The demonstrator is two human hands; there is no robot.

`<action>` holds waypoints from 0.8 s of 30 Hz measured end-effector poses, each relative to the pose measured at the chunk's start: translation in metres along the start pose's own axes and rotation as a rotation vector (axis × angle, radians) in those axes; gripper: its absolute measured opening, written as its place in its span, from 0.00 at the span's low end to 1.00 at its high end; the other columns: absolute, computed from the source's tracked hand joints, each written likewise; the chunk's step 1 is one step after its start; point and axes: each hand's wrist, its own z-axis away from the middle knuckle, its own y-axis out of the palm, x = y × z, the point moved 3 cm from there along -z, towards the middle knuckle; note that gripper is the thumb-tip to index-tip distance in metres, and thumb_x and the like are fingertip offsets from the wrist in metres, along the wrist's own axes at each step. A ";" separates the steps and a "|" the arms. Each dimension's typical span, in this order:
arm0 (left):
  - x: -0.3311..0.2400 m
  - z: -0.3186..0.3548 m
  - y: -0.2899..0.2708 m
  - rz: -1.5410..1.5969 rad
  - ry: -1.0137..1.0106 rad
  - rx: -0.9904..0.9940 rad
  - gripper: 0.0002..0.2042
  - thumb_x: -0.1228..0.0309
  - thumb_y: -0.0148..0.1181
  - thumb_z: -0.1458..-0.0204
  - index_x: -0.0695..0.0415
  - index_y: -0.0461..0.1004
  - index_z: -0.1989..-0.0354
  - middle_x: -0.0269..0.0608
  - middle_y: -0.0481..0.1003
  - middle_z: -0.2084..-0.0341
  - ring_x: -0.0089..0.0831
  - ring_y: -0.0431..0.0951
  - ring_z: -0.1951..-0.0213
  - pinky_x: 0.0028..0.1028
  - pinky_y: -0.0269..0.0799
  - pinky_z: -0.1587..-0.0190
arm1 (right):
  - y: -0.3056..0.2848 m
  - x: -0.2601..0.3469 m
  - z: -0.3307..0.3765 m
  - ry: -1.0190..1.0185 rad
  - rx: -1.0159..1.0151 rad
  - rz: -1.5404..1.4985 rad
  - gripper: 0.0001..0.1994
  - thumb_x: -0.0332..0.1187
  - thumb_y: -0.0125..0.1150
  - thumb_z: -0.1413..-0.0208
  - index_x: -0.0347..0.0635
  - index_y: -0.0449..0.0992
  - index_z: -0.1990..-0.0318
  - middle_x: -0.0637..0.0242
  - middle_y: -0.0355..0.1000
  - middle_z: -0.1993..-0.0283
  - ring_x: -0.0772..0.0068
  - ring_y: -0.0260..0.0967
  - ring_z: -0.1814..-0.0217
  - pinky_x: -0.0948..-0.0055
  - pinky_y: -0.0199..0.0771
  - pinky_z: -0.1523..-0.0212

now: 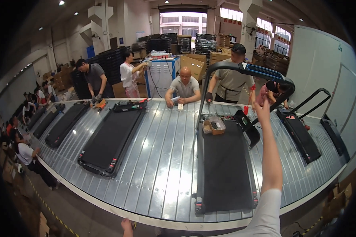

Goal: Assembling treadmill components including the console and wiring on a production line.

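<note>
A black walking treadmill (225, 170) lies on the metal roller table in front of me, its handrail frame (205, 85) standing up with a blue-edged console (261, 71) across the top. My right hand (262, 111) is stretched far forward at the frame's right upright, fingers bent round it; part of the grip is hidden. On the treadmill's far end rests a small box of parts (214, 126). Low at the table's near edge is my left hand (126, 225), fingers curled, with a small yellowish bit showing beside it that I cannot make out.
Another treadmill (112, 138) lies to the left, and one with a raised handrail (300, 136) to the right. Co-workers stand along the far side, one seated person (184, 87) opposite. A red-handled tool (246, 110) hangs near the frame. Stacked cartons fill the background.
</note>
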 end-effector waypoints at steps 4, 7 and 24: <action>0.051 0.074 -0.205 -0.419 -0.269 -0.152 0.11 0.63 0.55 0.51 0.56 0.80 0.69 0.60 0.77 0.71 0.43 0.78 0.72 0.52 0.68 0.69 | 0.075 0.041 -0.083 -0.005 -0.073 -0.512 0.24 0.44 0.53 0.44 0.37 0.63 0.45 0.65 0.69 0.70 0.67 0.67 0.69 0.68 0.70 0.67; 0.057 0.190 -0.198 -0.976 -0.229 -0.147 0.12 0.67 0.45 0.44 0.62 0.74 0.68 0.48 0.75 0.71 0.33 0.74 0.71 0.36 0.69 0.66 | 0.080 0.065 -0.072 0.203 -0.042 -0.732 0.17 0.43 0.48 0.40 0.42 0.67 0.49 0.76 0.59 0.81 0.81 0.57 0.83 0.77 0.61 0.83; 0.080 0.237 -0.224 -0.830 -0.327 -0.278 0.13 0.68 0.45 0.47 0.64 0.75 0.69 0.51 0.75 0.74 0.31 0.74 0.71 0.36 0.69 0.65 | 0.276 0.348 0.635 1.123 1.591 -1.030 0.14 0.41 0.48 0.43 0.43 0.72 0.57 0.70 0.66 0.76 0.76 0.65 0.76 0.71 0.72 0.70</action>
